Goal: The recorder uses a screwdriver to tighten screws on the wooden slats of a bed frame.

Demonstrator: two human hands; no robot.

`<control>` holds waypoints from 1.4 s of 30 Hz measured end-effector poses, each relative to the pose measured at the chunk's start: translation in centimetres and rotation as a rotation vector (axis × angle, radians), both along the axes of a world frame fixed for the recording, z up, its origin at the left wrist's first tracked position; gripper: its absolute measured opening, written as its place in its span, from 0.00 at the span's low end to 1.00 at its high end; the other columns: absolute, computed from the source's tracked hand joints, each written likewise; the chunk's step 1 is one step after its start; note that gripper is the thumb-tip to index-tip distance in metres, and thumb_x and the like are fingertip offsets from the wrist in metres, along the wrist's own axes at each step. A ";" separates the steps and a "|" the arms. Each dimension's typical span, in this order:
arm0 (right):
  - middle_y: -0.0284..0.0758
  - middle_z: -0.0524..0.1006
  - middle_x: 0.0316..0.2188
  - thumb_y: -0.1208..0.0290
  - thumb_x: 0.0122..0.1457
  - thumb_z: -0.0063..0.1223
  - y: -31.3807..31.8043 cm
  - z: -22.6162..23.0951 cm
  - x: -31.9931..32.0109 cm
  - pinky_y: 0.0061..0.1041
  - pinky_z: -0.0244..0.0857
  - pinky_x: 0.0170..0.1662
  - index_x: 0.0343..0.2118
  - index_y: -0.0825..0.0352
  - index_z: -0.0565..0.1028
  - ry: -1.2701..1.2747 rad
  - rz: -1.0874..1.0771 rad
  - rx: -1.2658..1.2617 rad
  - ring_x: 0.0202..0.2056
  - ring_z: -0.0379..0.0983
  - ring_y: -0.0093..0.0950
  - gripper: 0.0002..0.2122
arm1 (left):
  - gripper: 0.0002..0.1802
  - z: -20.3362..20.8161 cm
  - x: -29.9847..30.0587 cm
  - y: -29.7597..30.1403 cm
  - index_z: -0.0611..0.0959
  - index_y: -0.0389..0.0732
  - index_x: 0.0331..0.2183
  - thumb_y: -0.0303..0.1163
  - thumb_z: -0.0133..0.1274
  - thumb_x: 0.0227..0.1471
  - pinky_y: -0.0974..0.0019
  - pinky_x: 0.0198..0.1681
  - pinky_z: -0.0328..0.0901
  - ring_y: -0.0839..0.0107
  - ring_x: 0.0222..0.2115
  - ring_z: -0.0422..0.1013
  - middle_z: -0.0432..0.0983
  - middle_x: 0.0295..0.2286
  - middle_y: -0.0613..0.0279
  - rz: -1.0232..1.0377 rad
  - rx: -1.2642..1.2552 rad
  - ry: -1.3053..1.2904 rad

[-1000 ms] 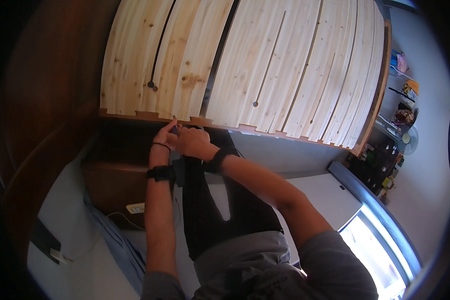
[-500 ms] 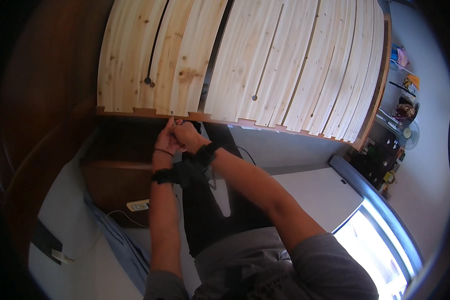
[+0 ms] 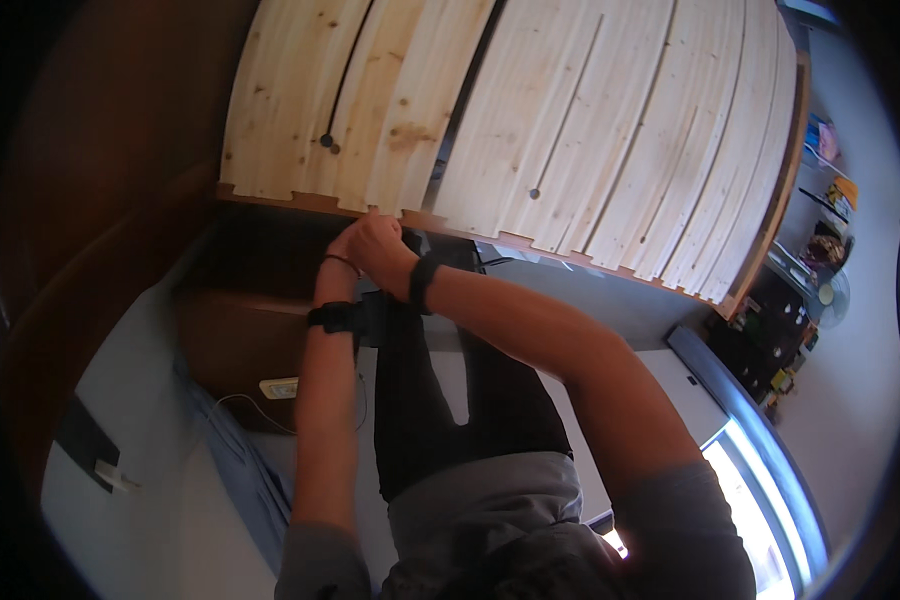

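Observation:
Pale wooden boards (image 3: 530, 120) with dark knots and narrow gaps lie side by side on a reddish-brown bed frame (image 3: 300, 199). At the near edge of this bed, below the left group of boards, my two hands are pressed together. My right hand (image 3: 382, 243) is closed, its knuckles up against the edge. Just left of it and partly behind it is my left hand (image 3: 341, 247), its fingers curled in and mostly hidden. What the fingers hold, if anything, cannot be made out. Black straps circle both forearms.
A brown wooden cabinet (image 3: 235, 330) stands below at left, with a pale remote-like device (image 3: 279, 388) against it. A blue-grey curtain (image 3: 235, 465) hangs beside it. Dark panelling is at far left. At right are a fan (image 3: 832, 298), cluttered shelves and a bright window (image 3: 755, 510).
My hands have moved up against the board edge, the right hand now covering more of the left. A thin tip visible above the fingers earlier is now hidden. The view has shifted slightly.

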State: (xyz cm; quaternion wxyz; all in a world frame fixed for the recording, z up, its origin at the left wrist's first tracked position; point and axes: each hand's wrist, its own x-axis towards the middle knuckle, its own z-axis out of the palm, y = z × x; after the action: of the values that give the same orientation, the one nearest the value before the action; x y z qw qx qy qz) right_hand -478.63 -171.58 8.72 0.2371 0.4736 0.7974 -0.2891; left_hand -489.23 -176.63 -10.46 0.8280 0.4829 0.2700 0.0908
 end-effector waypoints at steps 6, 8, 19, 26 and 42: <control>0.32 0.70 0.17 0.67 0.38 0.52 -3.8 -1.1 4.9 0.23 0.57 0.16 0.20 0.63 0.71 0.192 0.007 0.224 0.21 0.68 0.24 0.07 | 0.10 7.1 2.2 1.0 0.74 0.40 0.26 0.35 0.53 0.41 0.71 0.24 0.64 0.74 0.24 0.68 0.72 0.23 0.62 0.740 -1.240 0.261; 0.33 0.67 0.14 0.61 0.44 0.49 -4.8 -0.3 5.8 0.22 0.56 0.13 0.21 0.64 0.69 0.395 -0.737 0.243 0.15 0.65 0.23 0.11 | 0.09 7.7 2.6 1.4 0.74 0.40 0.24 0.34 0.54 0.40 0.71 0.23 0.64 0.74 0.22 0.68 0.72 0.21 0.63 0.750 -1.225 0.269; 0.41 0.68 0.17 0.58 0.49 0.39 -3.6 -3.8 4.1 0.29 0.61 0.22 0.25 0.71 0.69 0.592 -1.637 -0.733 0.19 0.68 0.31 0.17 | 0.15 7.9 4.5 0.4 0.74 0.38 0.32 0.40 0.46 0.46 0.68 0.32 0.64 0.71 0.28 0.68 0.72 0.26 0.63 0.512 -1.506 -0.544; 0.46 0.72 0.25 0.60 0.46 0.40 -1.3 0.3 4.6 0.34 0.63 0.34 0.29 0.69 0.71 0.108 -0.942 -0.339 0.31 0.69 0.41 0.16 | 0.15 7.5 4.2 -0.2 0.73 0.38 0.33 0.38 0.41 0.49 0.68 0.38 0.61 0.68 0.32 0.67 0.71 0.29 0.58 0.862 -1.291 -0.148; 0.36 0.69 0.12 0.67 0.51 0.37 0.2 -1.9 5.3 0.22 0.59 0.15 0.16 0.72 0.70 0.656 -1.343 -0.616 0.12 0.65 0.26 0.15 | 0.20 8.0 3.6 2.7 0.70 0.35 0.26 0.45 0.42 0.46 0.67 0.19 0.66 0.67 0.18 0.68 0.69 0.20 0.57 0.764 -0.907 0.678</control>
State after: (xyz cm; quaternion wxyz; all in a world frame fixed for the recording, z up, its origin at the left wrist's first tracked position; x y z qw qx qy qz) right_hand -473.30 -171.41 6.77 -0.1133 0.6559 0.2563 -0.7009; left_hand -485.58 -173.92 -2.50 0.7279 -0.0392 0.6774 0.0985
